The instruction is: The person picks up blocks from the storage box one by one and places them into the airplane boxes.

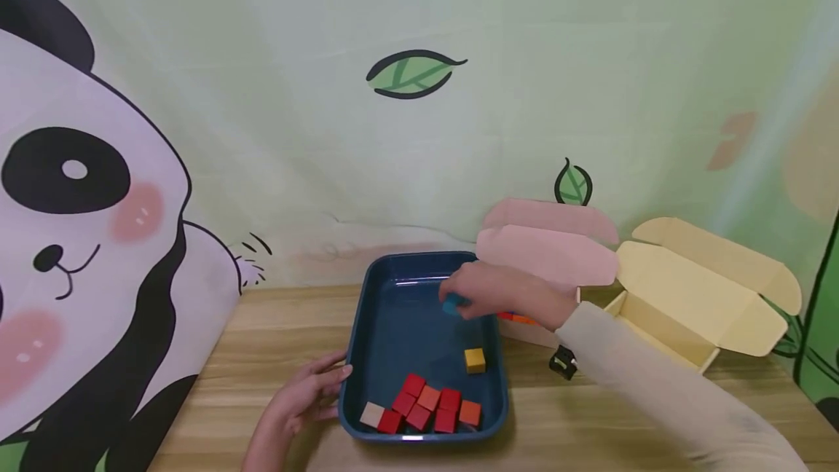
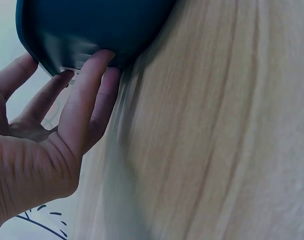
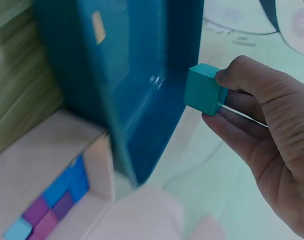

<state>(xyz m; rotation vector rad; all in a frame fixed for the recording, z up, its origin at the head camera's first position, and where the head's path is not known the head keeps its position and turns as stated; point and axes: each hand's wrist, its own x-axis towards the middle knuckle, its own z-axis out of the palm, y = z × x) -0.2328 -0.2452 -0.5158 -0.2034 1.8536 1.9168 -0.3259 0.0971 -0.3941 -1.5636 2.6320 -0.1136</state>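
Observation:
A teal-blue cube [image 3: 204, 90] is pinched between the thumb and fingers of my right hand [image 1: 481, 290], above the far right part of the dark blue tray [image 1: 400, 326]. My left hand [image 1: 308, 392] holds the tray's left side, thumb at the rim and other fingers along the outer wall; the left wrist view shows this grip close up. At the tray's near end lie several red and orange cubes [image 1: 418, 417] and a pale cube [image 1: 371, 414]. A yellow cube [image 1: 475, 360] sits apart by the right wall.
Right of the tray stands an open pink box [image 1: 547, 257], partly behind my right arm; it contains several blue, purple and pink cubes [image 3: 57, 192]. An open yellow box [image 1: 695, 304] is farther right. A small black object [image 1: 562, 362] lies on the wooden table [image 1: 275, 326].

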